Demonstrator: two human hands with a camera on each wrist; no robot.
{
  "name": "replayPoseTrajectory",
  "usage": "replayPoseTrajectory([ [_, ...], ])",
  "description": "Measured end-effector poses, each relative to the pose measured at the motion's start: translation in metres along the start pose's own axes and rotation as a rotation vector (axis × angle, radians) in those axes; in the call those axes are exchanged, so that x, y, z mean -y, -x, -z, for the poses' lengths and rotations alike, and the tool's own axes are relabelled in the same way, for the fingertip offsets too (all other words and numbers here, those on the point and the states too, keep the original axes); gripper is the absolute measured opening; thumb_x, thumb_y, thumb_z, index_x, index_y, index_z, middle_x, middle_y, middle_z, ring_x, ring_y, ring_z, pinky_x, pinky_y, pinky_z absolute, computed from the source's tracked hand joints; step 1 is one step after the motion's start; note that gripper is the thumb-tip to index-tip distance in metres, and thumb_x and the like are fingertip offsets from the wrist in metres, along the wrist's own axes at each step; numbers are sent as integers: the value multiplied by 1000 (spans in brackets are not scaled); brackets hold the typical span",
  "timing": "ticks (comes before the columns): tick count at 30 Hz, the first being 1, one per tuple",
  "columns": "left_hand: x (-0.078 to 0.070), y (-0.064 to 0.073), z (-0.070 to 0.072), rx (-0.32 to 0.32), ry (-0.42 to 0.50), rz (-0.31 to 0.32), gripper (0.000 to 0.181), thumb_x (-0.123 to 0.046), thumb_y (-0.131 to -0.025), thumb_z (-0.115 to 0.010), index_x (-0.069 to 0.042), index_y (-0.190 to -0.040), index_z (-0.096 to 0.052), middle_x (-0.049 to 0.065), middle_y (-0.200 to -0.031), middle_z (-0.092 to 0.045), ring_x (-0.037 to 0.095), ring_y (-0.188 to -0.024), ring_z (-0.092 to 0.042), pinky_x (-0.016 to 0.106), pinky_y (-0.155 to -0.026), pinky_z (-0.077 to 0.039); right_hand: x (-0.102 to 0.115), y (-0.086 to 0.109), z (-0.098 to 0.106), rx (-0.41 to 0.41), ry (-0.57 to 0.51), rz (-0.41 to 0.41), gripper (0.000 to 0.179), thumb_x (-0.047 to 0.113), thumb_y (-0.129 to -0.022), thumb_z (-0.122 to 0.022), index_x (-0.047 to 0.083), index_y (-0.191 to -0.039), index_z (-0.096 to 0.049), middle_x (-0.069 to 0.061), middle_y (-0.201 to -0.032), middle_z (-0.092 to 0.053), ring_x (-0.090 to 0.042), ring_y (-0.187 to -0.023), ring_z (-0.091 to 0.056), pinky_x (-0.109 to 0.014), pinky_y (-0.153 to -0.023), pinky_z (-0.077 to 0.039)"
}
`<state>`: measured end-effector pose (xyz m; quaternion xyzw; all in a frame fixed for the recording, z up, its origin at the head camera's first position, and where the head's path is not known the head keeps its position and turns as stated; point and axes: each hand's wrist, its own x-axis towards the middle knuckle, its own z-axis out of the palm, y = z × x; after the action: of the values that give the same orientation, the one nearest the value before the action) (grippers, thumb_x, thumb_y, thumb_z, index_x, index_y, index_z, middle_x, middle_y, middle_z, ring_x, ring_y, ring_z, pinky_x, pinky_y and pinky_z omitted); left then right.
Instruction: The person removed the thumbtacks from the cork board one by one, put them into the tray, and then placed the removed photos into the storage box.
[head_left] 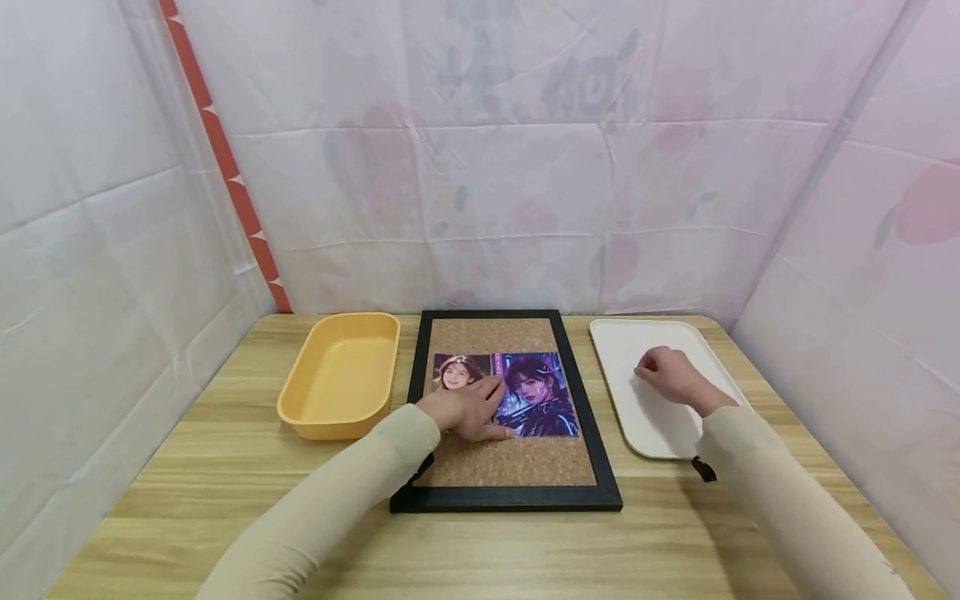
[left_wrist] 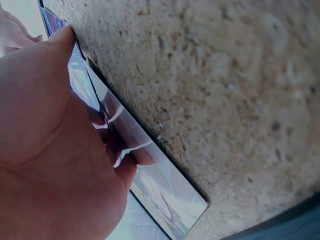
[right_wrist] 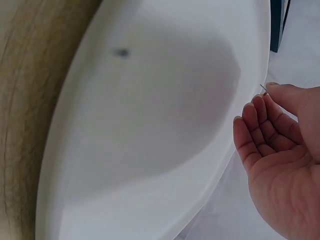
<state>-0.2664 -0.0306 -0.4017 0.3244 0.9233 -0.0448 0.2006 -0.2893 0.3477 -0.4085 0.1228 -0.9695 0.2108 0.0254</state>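
A cork board (head_left: 517, 465) in a black frame lies on the table. Two pictures are side by side on it: a portrait photo (head_left: 454, 372) and a purple-blue illustrated poster (head_left: 543, 400). My left hand (head_left: 474, 412) rests across both with fingers spread, covering part of the portrait; the thumb touches the poster's lower edge. In the left wrist view the glossy photo (left_wrist: 167, 192) lies under the fingers. Over the white tray (head_left: 622, 350), my right hand (head_left: 671, 377) pinches a thin metal pin (right_wrist: 263, 89) between thumb and index finger, its point sticking out.
To the left of the board stands a yellow rectangular tub (head_left: 341, 375). A small dark spot (right_wrist: 120, 52) shows on the tray in the right wrist view. Pale patterned cloth (head_left: 517, 192) hangs behind and beside the wooden table (head_left: 187, 467).
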Motion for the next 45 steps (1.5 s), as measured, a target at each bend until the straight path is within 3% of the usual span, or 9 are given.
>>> replayPoseTrajectory([
  [13,12,-29,-20,17,1,32,95,-75,-97,-37,-19,-167,-6,-2,-173,5,17,-158,1,40,-126,-14,-17,3,3,-5,13,-42,16,4,-95,-64,-11,-88,-68,-13,-78,-67,-23,-70,-59,-35,-65,-47],
  [18,11,-29,-17,8,2,29,95,-75,-97,-38,-18,-167,-8,-1,-173,2,18,-159,-1,40,-126,-15,-19,3,6,7,26,-61,17,3,-95,-64,-12,-89,-68,-15,-79,-67,-25,-72,-60,-36,-67,-48],
  [28,3,-11,-5,23,-5,21,91,-71,-100,-37,-16,-166,-9,1,-173,0,18,-159,-2,39,-126,-15,-24,3,5,29,29,-109,19,4,-94,-62,-14,-90,-67,-17,-79,-66,-26,-71,-60,-34,-64,-49],
  [33,4,-15,-8,23,-3,19,92,-72,-100,-37,-15,-166,-7,1,-173,1,18,-159,-1,39,-127,-13,-28,5,5,28,30,-121,19,3,-94,-61,-14,-90,-67,-18,-79,-66,-26,-72,-60,-35,-65,-49],
  [40,2,-6,-2,3,-1,12,90,-69,-101,-39,-14,-166,-11,2,-173,-3,18,-159,-5,39,-126,-17,-29,7,6,31,35,-139,18,3,-95,-62,-14,-91,-67,-20,-82,-67,-30,-76,-62,-42,-70,-52],
  [45,4,-15,-9,11,-1,26,91,-72,-99,-39,-18,-166,-11,-1,-173,-3,18,-159,-5,42,-126,-19,-30,9,4,30,25,-148,17,2,-94,-63,-14,-91,-67,-21,-83,-68,-32,-77,-62,-45,-72,-53],
])
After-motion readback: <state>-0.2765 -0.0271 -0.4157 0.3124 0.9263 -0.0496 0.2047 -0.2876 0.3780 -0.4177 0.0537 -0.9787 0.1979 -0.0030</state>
